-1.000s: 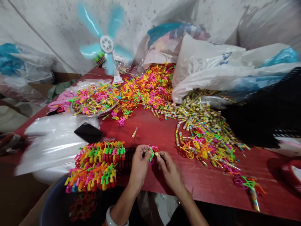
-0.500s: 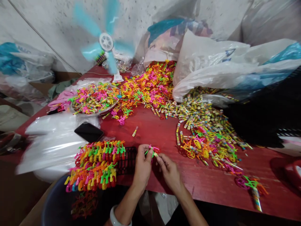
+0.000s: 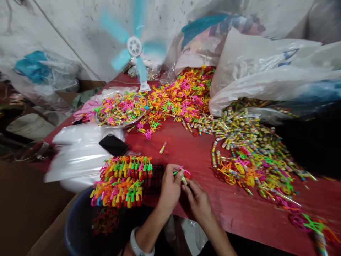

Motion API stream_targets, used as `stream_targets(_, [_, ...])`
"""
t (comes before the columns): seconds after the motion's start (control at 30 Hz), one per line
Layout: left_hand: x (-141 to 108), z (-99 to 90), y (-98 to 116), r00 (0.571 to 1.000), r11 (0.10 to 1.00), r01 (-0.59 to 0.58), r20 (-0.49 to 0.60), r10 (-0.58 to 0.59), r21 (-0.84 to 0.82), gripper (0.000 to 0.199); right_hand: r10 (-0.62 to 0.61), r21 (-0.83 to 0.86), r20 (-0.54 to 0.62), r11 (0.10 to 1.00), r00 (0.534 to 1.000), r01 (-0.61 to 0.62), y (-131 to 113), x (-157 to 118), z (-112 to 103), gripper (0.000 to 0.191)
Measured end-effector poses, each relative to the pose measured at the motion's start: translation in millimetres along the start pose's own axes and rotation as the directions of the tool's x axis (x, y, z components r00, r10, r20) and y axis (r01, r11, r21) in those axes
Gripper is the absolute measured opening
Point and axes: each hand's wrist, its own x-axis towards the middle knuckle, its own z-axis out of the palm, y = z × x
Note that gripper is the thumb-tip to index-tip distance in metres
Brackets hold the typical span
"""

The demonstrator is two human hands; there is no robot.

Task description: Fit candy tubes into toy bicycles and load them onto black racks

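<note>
My left hand [image 3: 171,183] pinches a small pink and green plastic piece [image 3: 181,170] above the red table [image 3: 149,142]. Close on its right, the fingers of my right hand [image 3: 195,195] are drawn together at the lower end of a small pale tube [image 3: 184,180] joined to that piece. Just left of my left hand, a black rack [image 3: 157,177] carries rows of colourful plastic pieces [image 3: 119,192]. A single patterned tube [image 3: 163,147] lies on the table beyond my hands.
Colourful pieces heap [image 3: 186,96] at the back, beside a filled metal dish [image 3: 122,124] and a spinning fan [image 3: 134,46]. Patterned tubes [image 3: 247,131] spread rightward below white bags [image 3: 255,64]. A phone [image 3: 113,144] rests on plastic at left; a dark tub [image 3: 71,227] stands below.
The view has swung left, so the scene sits further right in the picture. Both hands stay close together around the small piece, whose pale tube now points more downward.
</note>
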Motion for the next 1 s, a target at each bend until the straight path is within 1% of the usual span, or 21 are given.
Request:
stream_targets(0.07, [-4, -6.9, 10, 0.996, 0.994, -0.084, -0.004, 0.084, 0.075, 0.013, -0.065, -0.104, -0.044, 0.993, 0.997, 0.060, -2, 4, -3, 0.025])
stream_targets(0.13, [-13, -20.7, 21, 0.972, 0.952, -0.220, -0.036, 0.233, 0.214, 0.025, -0.104, -0.178, -0.063, 0.980, 0.993, 0.092, -2, 8, -7, 0.025])
stream_targets(0.2, [-25, -43.7, 31, 0.917, 0.853, -0.339, -0.065, 0.394, 0.396, 0.036, -0.095, -0.178, -0.062, 0.981, 0.994, 0.082, -2, 9, -8, 0.025])
stream_targets(0.23, [-30, -58.8, 35, 0.880, 0.785, -0.374, -0.079, 0.469, 0.494, 0.037, -0.079, -0.158, -0.058, 0.985, 0.995, 0.069, -2, 8, -8, 0.024])
stream_targets(0.27, [-34, -75.9, 37, 0.849, 0.720, -0.383, -0.086, 0.521, 0.579, 0.039, -0.065, -0.137, -0.054, 0.989, 0.996, 0.057, -1, 6, -6, 0.022])
stream_targets(0.33, [-37, -113.0, 37, 0.806, 0.602, -0.326, -0.119, 0.580, 0.729, 0.042, -0.050, -0.108, -0.039, 0.993, 0.998, 0.046, 0, 1, -1, 0.020])
stream_targets(0.37, [-36, -131.1, 35, 0.804, 0.566, -0.266, -0.144, 0.577, 0.780, 0.043, -0.043, -0.096, -0.025, 0.995, 0.999, 0.041, 1, -2, 2, 0.020])
stream_targets(0.43, [-30, -160.7, 25, 0.806, 0.452, -0.196, -0.119, 0.580, 0.870, 0.047, -0.026, -0.065, -0.002, 0.998, 1.000, 0.026, 1, -6, 9, 0.021])
stream_targets(0.47, [-26, -170.4, 20, 0.823, 0.398, -0.165, -0.096, 0.560, 0.902, 0.049, -0.015, -0.044, 0.010, 0.999, 1.000, 0.015, 1, -7, 11, 0.020])
stream_targets(0.5, [-22, -176.1, 14, 0.837, 0.349, -0.157, -0.063, 0.544, 0.924, 0.051, -0.002, -0.021, 0.017, 1.000, 1.000, 0.003, 0, -7, 13, 0.020])
stream_targets(0.57, [-15, -175.6, 6, 0.857, 0.285, -0.167, -0.004, 0.516, 0.944, 0.055, 0.019, 0.019, 0.020, 1.000, 1.000, -0.019, -4, -6, 15, 0.021])
stream_targets(0.63, [-10, -162.6, 4, 0.857, 0.276, -0.199, 0.030, 0.515, 0.940, 0.057, 0.032, 0.051, 0.025, 0.998, 0.999, -0.034, -8, -3, 15, 0.021])
stream_targets(0.73, [-5, -132.7, 9, 0.847, 0.327, -0.254, 0.046, 0.529, 0.910, 0.054, 0.009, 0.080, 0.016, 0.997, 1.000, -0.010, -14, 0, 17, 0.020])
stream_targets(0.83, [-1, -106.4, 15, 0.844, 0.372, -0.283, 0.046, 0.534, 0.884, 0.052, -0.036, 0.084, -0.033, 0.996, 0.999, 0.039, -14, 1, 17, 0.018])
stream_targets(0.9, [0, -95.9, 16, 0.841, 0.391, -0.294, 0.043, 0.539, 0.872, 0.052, -0.027, 0.084, -0.070, 0.996, 0.997, 0.033, -12, 1, 16, 0.017])
stream_targets(1.0, [2, -89.9, 14, 0.831, 0.383, -0.318, 0.061, 0.553, 0.867, 0.054, 0.038, 0.115, -0.113, 0.993, 0.993, -0.025, -9, -1, 18, 0.016])
